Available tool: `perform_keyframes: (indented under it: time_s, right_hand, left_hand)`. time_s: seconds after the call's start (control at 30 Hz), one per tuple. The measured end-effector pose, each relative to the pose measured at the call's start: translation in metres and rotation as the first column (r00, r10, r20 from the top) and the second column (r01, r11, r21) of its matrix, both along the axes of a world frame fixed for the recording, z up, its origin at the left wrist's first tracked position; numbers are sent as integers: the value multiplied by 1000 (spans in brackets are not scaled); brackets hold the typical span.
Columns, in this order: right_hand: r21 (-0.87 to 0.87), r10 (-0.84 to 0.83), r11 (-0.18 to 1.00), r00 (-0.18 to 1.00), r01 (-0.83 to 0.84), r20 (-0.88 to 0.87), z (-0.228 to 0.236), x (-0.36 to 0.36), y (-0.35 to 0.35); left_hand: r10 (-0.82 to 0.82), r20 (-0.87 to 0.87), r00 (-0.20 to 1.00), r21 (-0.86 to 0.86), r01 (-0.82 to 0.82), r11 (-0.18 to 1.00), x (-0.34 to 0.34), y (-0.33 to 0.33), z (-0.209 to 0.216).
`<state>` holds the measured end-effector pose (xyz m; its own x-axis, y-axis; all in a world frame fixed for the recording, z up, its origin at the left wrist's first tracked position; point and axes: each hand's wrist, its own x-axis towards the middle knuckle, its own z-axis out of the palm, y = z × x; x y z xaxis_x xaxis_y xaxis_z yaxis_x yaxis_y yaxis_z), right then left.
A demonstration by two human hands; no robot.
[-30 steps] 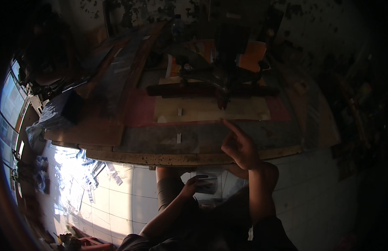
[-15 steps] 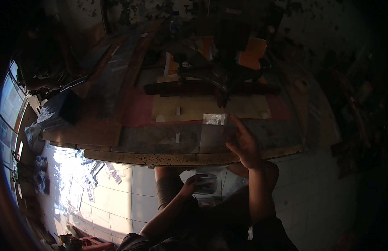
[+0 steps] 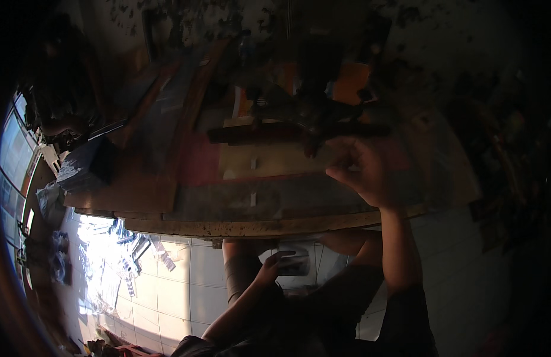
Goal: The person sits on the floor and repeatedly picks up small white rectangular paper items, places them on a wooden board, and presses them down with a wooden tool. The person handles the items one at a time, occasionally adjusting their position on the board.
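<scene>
Below the table's front edge, over my lap, my left hand (image 3: 274, 263) grips a stack of clear plastic bags (image 3: 295, 265). The bags look glossy and see-through; how many there are, I cannot tell. My right hand (image 3: 361, 169) is raised over the right part of the table. Its thumb and forefinger are bent and apart, with nothing visible between them, though motion blurs the fingertips. Just beyond it stands a dark press-like machine with a long crossbar (image 3: 239, 133). Beneath the bar lies a tan board (image 3: 236, 166) on a pink-red sheet (image 3: 198, 157).
Two small pale strips, a far strip (image 3: 254, 163) and a near strip (image 3: 253, 199), sit on the work surface. Brown boards (image 3: 123, 193) and a dark blue box (image 3: 88, 163) occupy the left side. Shiny scraps (image 3: 118, 253) litter the sunlit floor.
My right hand has moved right and away from me, its fingers more bent. The clear plastic piece by the front edge no longer shows there. My left hand stays over my lap.
</scene>
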<state>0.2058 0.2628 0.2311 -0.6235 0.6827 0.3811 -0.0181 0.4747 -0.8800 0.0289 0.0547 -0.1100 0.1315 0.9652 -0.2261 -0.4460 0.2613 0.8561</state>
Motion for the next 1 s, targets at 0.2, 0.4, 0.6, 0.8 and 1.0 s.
perform_keyframes:
  time_s: [0.2,0.4,0.6,0.8,1.0]
  right_hand:
    - [205,76,972,980,-114,186,98,-7,22]
    - [333,44,929,941,-162,335,163,-19,5]
    - [459,117,852,946,-251,301,179,-26,-1]
    - [526,94,818,955,-235,281,187,-32,-13]
    - [587,47,786,966,-193,254,192,-35,-26]
  left_hand:
    - [81,-66,995,99,-75,992,5,-4,53]
    - [110,-42,993,154,-102,983,1,-12,80]
    - [147,-58,987,197,-133,971,-2,-18,87]
    - [155,-67,986,164,-142,976,-3,-27,103]
    - [175,-65,982,229,-156,961,-5,-28,99]
